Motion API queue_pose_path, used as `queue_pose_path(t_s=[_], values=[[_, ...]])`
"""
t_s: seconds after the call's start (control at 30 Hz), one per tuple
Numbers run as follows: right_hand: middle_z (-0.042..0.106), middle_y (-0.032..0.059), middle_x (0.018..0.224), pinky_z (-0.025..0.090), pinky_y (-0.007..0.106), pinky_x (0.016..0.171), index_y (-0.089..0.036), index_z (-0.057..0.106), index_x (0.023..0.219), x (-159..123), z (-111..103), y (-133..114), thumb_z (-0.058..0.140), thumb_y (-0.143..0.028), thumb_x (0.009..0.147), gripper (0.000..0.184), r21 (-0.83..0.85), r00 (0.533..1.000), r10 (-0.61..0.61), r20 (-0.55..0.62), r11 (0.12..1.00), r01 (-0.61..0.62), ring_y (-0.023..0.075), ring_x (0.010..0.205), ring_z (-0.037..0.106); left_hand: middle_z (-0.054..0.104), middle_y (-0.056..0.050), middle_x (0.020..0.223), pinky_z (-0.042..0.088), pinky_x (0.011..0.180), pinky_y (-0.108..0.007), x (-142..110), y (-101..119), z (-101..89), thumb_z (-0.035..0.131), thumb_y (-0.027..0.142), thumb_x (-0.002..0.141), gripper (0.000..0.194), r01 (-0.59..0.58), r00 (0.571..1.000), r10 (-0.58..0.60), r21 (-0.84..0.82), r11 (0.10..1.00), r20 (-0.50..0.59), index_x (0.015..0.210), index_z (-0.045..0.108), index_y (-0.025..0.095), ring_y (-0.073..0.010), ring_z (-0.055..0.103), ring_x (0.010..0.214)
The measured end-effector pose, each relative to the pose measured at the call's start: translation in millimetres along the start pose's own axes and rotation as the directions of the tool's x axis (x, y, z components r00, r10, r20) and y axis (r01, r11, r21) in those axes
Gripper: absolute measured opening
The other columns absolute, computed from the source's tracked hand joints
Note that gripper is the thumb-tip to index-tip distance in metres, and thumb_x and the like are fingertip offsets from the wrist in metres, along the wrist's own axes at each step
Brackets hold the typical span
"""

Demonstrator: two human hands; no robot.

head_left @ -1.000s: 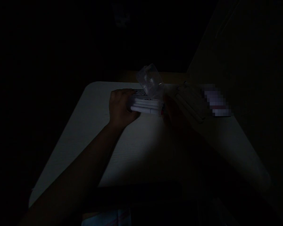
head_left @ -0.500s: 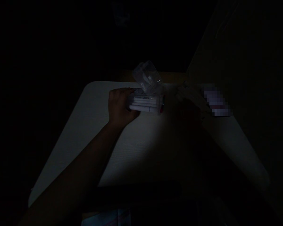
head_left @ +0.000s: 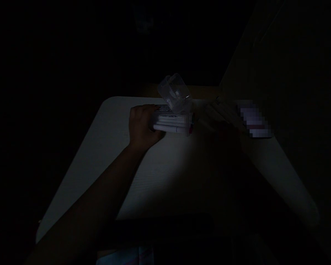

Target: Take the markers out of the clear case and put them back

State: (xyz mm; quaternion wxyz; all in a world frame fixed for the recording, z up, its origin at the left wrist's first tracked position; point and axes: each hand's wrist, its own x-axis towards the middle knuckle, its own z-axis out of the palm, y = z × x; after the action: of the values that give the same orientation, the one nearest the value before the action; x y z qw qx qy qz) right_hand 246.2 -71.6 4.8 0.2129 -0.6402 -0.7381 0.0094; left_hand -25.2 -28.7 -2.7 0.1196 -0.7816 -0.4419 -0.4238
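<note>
The scene is very dark. My left hand [head_left: 142, 125] is closed around the left end of a clear plastic case of white markers [head_left: 172, 123] that lies on a white table [head_left: 99, 154]. The case's clear lid [head_left: 175, 92] stands open, tilted up and back. My right hand [head_left: 223, 134] is a faint dark shape to the right of the case, apart from it; its fingers are lost in shadow. Several loose white markers [head_left: 220, 110] lie near it on the table.
A small whitish object [head_left: 255, 123] lies at the right on the table. The table's right edge runs diagonally down to the lower right. A dark shadow covers the table's near side. Beyond the table everything is black.
My right hand has drawn away from the right end of the case toward the right. The open lid has shifted slightly. My left hand has stayed on the case.
</note>
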Motion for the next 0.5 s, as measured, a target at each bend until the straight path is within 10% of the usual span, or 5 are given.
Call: queue_pose_path(t_s=[0.5], values=[[0.059, 0.0075, 0.12, 0.052, 0.04, 0.087, -0.018, 0.056, 0.118, -6.5, -1.2, 5.3, 0.054, -0.036, 0.09, 0.034, 0.083, 0.998, 0.017, -0.068, 0.996, -0.011, 0.0183, 0.102, 0.06, 0.061, -0.008, 0.115, 0.037, 0.094, -0.049, 0.9, 0.4, -0.1, 0.067, 0.041, 0.059, 0.061, 0.018, 1.0, -0.018, -0.027, 0.999, 0.022, 0.115, 0.049, 0.023, -0.031, 0.054, 0.105]])
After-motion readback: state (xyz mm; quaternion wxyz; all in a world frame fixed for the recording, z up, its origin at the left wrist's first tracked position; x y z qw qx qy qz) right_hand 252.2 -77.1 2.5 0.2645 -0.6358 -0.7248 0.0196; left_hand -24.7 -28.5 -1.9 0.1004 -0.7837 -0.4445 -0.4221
